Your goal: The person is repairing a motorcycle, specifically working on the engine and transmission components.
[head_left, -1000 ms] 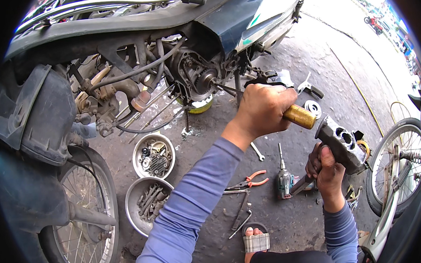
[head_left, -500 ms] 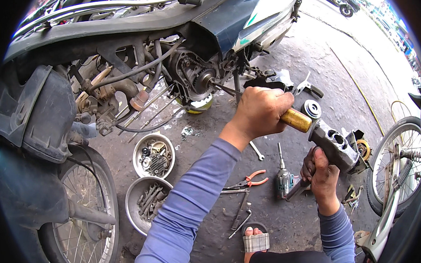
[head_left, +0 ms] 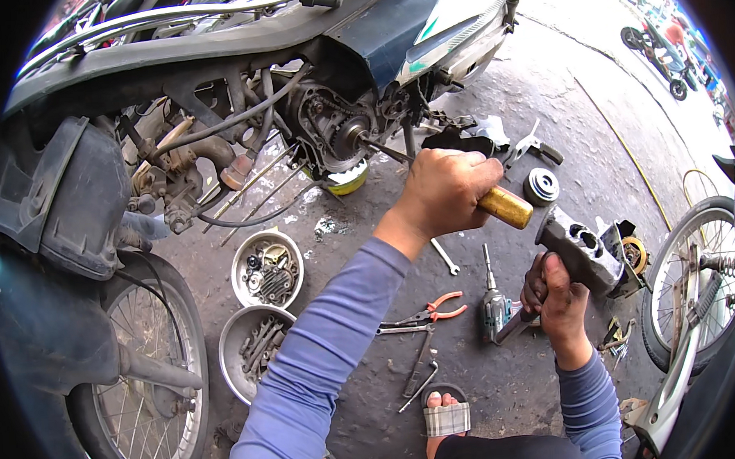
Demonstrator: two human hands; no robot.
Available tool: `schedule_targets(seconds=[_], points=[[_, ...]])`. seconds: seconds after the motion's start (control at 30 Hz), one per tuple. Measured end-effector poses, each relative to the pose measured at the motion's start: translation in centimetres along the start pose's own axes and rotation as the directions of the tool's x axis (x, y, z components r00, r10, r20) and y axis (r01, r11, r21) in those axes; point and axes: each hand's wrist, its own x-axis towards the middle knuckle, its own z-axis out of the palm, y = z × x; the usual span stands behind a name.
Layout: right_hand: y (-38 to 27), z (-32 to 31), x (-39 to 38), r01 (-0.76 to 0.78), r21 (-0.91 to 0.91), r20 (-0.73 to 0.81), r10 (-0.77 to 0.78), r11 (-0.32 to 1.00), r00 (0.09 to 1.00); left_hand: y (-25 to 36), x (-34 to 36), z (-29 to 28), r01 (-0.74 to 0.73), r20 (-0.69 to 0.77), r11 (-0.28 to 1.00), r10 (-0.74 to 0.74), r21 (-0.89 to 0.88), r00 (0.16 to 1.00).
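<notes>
Count, tools in use: 1 screwdriver (head_left: 508,207) with a yellow handle, 1 hammer (head_left: 586,253) with a blocky metal head.
Count, ground: 1 upper bowl (head_left: 297,275) of small mixed parts; 1 lower bowl (head_left: 235,350) of wrenches and the like; 1 pair of pliers (head_left: 431,313), orange-handled; 1 loose spanner (head_left: 445,257); 1 power driver (head_left: 495,306); 1 round metal disc (head_left: 541,187).

Pose: left forearm slants up from the lower edge; left hand (head_left: 448,189) is knuckles-up, fingers wrapped firmly round the screwdriver handle. The shaft points up-left to the sprocket hub (head_left: 351,136) in the motorbike's engine; tip contact cannot be confirmed. Right forearm rises nearly upright; right hand (head_left: 561,303) is closed round the hammer's dark handle, thumb toward the head. Hammer head sits just beside the screwdriver's butt end, apart from it.

Markings: green stripes on the body panel (head_left: 449,29); any lettering too small to read.
</notes>
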Motion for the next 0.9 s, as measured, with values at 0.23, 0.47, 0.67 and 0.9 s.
schedule_targets(seconds=[0.23, 0.47, 0.67, 0.9], points=[[4.1, -1.7, -2.7, -0.07, -0.227, 0.099, 0.094, 0.971, 0.991, 0.7, -1.1, -0.3, -0.057, 0.082, 0.998, 0.055, 0.014, 0.995], [15.7, -2.8, -9.2, 0.037, -0.885, 0.242, 0.39, 0.463, 0.888, 9.8, -8.6, -2.9, 0.052, 0.198, 0.996, -0.037, -0.074, 0.979], [16.6, -2.8, -10.3, 0.153, -0.929, 0.307, 0.471, 0.337, 0.827, 12.8, -16.0, -9.4, 0.837, 0.379, 0.539, -0.759, -0.092, 0.53], [8.3, 10.4, 1.2, -0.589, 0.11, 0.64, 0.396, 0.801, 0.658, 15.1, -16.7, -9.1, 0.709, -0.074, 0.678, -0.731, -0.194, 0.679]])
